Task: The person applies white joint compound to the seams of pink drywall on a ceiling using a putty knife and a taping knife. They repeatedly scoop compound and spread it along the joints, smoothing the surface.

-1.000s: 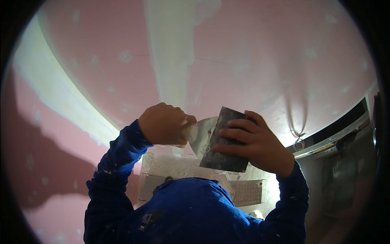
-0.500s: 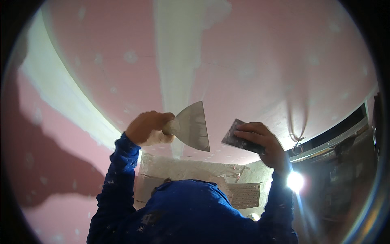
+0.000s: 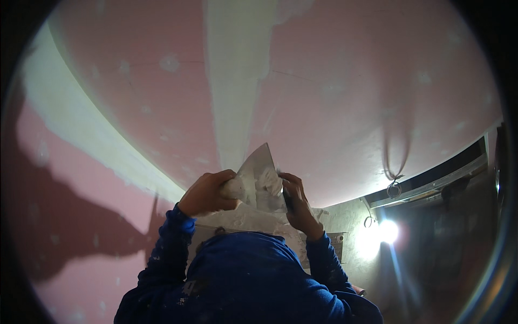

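Scraper (image 3: 258, 163): smooth metal blade, semi-gloss, w/ thick matt white paste (image 3: 268, 182) smeared on. Sweatshirt (image 3: 243, 270), 6 o'clk: blue cloth, matt, wrinkled, white-specked. Pink board (image 3: 372, 92), 2 o'clk: matt, mostly smooth. Filler band (image 3: 237, 70), 12 o'clk: chalky matt, ragged edges. Rail (image 3: 448, 182), just past 3: metal-looking, slight sheen.

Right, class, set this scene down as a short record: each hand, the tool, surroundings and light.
Left hand: grips broad putty knife by its handle
Right hand: holds dark plate, mostly hidden, beside the knife's edge
Knife surface: smeared with pale compound
Surroundings: pink plasterboard, crossed by a pale strip
Light: bright lamp at right
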The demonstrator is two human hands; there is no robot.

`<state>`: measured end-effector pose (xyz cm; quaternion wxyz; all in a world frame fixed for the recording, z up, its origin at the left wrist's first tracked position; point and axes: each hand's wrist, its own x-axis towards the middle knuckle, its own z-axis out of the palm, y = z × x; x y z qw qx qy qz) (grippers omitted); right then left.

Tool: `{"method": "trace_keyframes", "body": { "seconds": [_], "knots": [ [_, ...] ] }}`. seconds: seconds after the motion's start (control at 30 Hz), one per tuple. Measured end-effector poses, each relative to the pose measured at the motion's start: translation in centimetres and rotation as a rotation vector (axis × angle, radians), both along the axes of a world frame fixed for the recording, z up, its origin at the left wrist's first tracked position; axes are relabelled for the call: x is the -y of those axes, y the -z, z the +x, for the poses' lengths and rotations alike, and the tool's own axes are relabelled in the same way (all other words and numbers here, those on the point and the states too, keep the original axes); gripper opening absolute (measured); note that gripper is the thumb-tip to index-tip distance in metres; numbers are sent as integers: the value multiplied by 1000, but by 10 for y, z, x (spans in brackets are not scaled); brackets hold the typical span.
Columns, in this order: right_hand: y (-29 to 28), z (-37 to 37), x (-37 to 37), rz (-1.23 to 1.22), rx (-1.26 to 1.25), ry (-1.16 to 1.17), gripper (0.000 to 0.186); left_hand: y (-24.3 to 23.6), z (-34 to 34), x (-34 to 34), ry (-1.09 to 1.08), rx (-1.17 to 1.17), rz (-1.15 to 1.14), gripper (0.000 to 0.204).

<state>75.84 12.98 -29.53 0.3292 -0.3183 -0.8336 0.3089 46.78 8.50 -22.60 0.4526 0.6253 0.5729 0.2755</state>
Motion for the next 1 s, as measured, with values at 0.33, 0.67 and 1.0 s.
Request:
{"method": "trace_keyframes", "body": {
  "seconds": [0.33,0.67,1.0],
  "knots": [
    [-147,29,-12,485,436,-114,48,-26,-33,-15,197,-220,199,51],
    [-200,-3,0,561,726,-359,40,-48,-46,-17,272,-266,301,44],
    [-232,-6,6,666,755,-357,43,-69,-46,-18,352,-392,401,45]
  ]
}}
